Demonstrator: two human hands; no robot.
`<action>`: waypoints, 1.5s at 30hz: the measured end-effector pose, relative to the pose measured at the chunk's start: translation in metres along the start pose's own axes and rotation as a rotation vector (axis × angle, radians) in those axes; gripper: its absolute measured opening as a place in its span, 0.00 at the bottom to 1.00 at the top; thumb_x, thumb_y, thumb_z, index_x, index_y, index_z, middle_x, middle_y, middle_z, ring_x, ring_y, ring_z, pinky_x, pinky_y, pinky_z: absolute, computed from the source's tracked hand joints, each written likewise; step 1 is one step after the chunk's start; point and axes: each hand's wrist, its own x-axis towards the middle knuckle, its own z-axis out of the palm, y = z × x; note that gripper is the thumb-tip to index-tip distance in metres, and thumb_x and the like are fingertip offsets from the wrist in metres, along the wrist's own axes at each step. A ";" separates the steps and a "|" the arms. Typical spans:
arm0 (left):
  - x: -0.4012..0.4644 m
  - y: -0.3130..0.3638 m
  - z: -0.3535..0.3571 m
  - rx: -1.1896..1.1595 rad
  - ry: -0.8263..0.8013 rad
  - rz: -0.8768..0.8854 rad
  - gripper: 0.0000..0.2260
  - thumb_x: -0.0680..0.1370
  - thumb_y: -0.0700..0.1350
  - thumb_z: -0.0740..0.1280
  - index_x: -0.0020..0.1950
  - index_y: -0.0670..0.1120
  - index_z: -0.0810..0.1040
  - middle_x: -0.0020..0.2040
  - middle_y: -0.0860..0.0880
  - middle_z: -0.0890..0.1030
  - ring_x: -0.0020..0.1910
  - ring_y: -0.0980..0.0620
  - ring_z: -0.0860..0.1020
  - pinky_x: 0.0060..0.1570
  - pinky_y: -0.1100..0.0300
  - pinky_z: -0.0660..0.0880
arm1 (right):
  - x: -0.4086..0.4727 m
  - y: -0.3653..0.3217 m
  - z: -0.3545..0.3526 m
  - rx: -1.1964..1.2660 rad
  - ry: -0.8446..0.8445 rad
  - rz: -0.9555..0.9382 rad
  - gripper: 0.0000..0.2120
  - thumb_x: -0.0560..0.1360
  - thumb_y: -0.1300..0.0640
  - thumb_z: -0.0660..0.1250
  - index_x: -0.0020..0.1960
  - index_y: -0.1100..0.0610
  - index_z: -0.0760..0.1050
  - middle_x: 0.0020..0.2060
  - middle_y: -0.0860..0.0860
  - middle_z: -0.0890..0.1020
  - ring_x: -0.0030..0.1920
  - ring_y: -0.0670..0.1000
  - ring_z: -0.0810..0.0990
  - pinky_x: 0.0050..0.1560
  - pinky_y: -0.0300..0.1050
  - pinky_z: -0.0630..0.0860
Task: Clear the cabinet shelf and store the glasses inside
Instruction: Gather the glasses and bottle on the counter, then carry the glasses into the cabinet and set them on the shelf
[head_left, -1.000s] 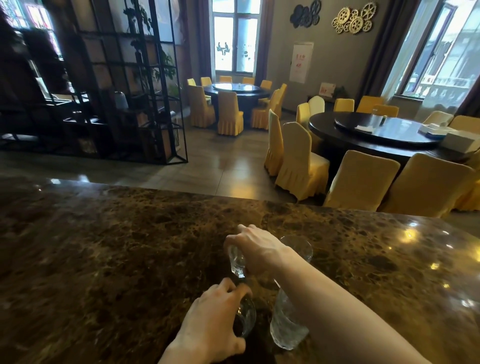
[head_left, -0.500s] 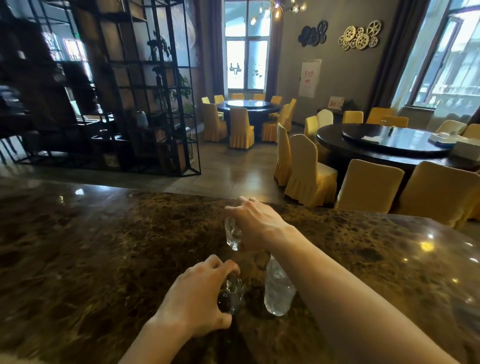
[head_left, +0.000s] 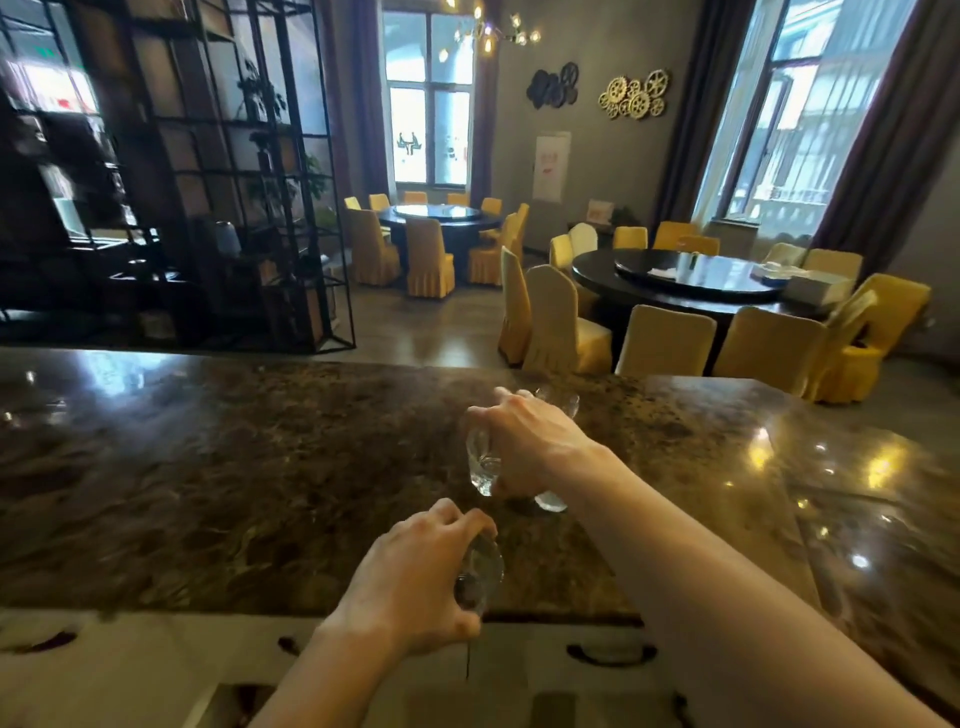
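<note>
My right hand (head_left: 530, 441) is closed from above on clear glasses: one glass (head_left: 480, 462) shows at its left side, and another glass (head_left: 551, 500) shows below the palm, with a rim visible behind the fingers. They hang just above the dark marble counter (head_left: 260, 467). Nearer to me, my left hand (head_left: 415, 577) grips a small clear glass (head_left: 480, 574) at the counter's front edge. Below the counter I see pale cabinet fronts (head_left: 156, 665) with dark handles (head_left: 610, 652); the cabinet's inside is hidden.
Beyond the counter is a dining room with round dark tables (head_left: 696, 283) and yellow-covered chairs (head_left: 665, 340). A black metal shelf unit (head_left: 234, 208) stands at the left. The counter bends round at the right.
The view has pulled back and risen, so the cabinet fronts below the counter now show. Both hands have lifted their glasses and drawn them toward me.
</note>
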 end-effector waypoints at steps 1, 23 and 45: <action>-0.012 0.000 0.001 -0.004 -0.006 0.005 0.32 0.63 0.58 0.74 0.65 0.64 0.66 0.58 0.61 0.71 0.54 0.58 0.73 0.55 0.60 0.75 | -0.010 -0.010 0.000 -0.001 -0.009 0.009 0.37 0.65 0.49 0.81 0.69 0.42 0.70 0.58 0.53 0.73 0.59 0.56 0.73 0.48 0.50 0.77; -0.132 -0.029 0.108 -0.149 -0.142 -0.226 0.34 0.67 0.60 0.75 0.69 0.66 0.63 0.61 0.67 0.67 0.58 0.61 0.71 0.58 0.61 0.74 | -0.141 -0.065 0.183 0.190 -0.212 0.146 0.38 0.67 0.53 0.80 0.71 0.43 0.67 0.69 0.54 0.69 0.67 0.57 0.70 0.58 0.52 0.79; -0.127 -0.126 0.414 -0.167 -0.321 -0.441 0.30 0.78 0.53 0.63 0.77 0.61 0.54 0.75 0.55 0.59 0.72 0.55 0.64 0.68 0.60 0.66 | -0.097 -0.054 0.504 0.218 -0.440 0.006 0.34 0.69 0.54 0.76 0.70 0.44 0.63 0.65 0.54 0.67 0.62 0.62 0.73 0.51 0.55 0.78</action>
